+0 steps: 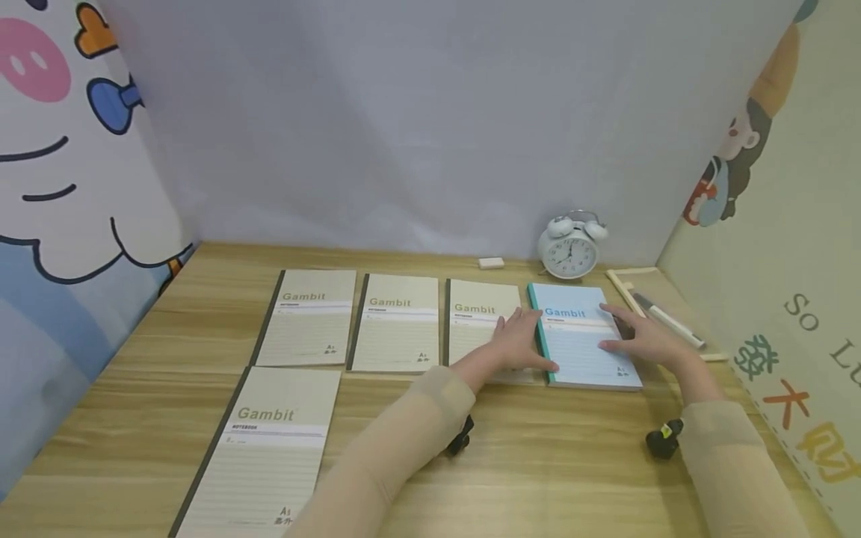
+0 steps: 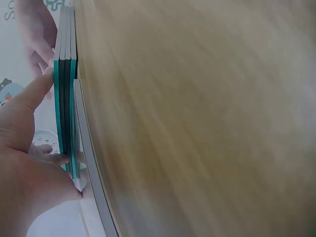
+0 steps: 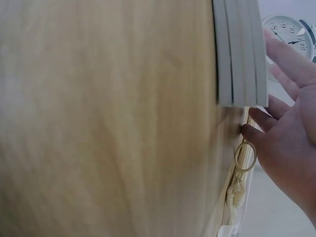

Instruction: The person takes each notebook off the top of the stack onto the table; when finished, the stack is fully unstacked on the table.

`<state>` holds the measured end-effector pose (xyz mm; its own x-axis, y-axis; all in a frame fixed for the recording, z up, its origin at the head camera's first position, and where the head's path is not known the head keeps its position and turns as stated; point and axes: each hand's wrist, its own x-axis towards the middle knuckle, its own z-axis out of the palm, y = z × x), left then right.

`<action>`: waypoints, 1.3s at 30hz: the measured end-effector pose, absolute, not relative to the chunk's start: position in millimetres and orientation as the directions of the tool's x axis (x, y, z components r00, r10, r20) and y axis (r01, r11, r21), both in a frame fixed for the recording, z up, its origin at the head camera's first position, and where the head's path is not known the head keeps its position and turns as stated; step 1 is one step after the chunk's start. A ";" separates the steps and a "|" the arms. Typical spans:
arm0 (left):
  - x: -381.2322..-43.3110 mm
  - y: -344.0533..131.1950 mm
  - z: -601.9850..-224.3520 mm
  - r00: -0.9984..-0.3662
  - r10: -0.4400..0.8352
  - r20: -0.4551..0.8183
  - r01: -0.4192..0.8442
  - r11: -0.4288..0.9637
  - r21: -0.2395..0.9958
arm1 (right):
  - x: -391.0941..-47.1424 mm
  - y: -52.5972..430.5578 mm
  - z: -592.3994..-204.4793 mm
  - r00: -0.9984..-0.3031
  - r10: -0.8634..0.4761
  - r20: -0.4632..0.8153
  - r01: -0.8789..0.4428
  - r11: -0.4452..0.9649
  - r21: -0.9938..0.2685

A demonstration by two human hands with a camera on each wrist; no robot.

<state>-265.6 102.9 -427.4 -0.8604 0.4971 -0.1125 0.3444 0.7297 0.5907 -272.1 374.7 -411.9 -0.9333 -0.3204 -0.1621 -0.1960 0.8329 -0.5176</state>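
Note:
A stack of several blue-covered Gambit notebooks (image 1: 581, 344) with green spines lies at the right of the table. My left hand (image 1: 514, 344) is at its spine side, thumb and fingers spread along the edge. In the left wrist view, the layered green spines (image 2: 65, 108) show between thumb and fingers. Along the opposite side, my right hand (image 1: 646, 340) reaches with extended fingers and touches the stack's right edge. The right wrist view shows the stacked page edges (image 3: 242, 59) beside that hand. Under my left hand and wrist, a beige Gambit notebook (image 1: 474, 295) is partly hidden.
Two more beige notebooks, one at far left (image 1: 312, 321) and another beside it (image 1: 393, 329), continue the row. A further beige notebook (image 1: 269, 456) lies nearer. Behind stand a white eraser (image 1: 491, 263) and an alarm clock (image 1: 569, 250). A tan-edged pouch (image 1: 625, 291) with a pen (image 1: 673, 323) lies right.

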 end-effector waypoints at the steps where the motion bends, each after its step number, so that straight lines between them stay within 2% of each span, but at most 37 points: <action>1: -265.6 103.2 -428.2 -0.860 0.497 -0.116 0.340 0.727 0.596 | -271.8 374.6 -412.1 -0.933 -0.321 -0.163 -0.195 0.831 -0.520; 13: -263.8 103.5 -429.0 -0.867 0.490 -0.094 0.330 0.705 0.628 | -274.0 374.4 -412.7 -0.935 -0.328 -0.136 -0.205 0.811 -0.547; 17: -262.9 105.1 -427.6 -0.869 0.491 -0.064 0.341 0.688 0.641 | -271.8 375.6 -411.3 -0.936 -0.334 -0.107 -0.208 0.774 -0.598; 23: -261.1 109.2 -422.4 -0.892 0.452 -0.026 0.315 0.660 0.682 | -265.7 378.4 -404.7 -0.964 -0.259 -0.068 -0.161 0.763 -0.627; 31: -260.0 115.5 -418.4 -0.953 0.304 -0.004 0.128 0.413 0.902 | -262.7 378.0 -390.6 -0.980 -0.196 -0.030 -0.140 0.790 -0.597; 39: -260.2 108.7 -409.3 -0.977 0.212 0.001 0.075 0.344 0.936 | -258.7 367.9 -370.7 -0.968 -0.252 -0.012 -0.200 0.793 -0.576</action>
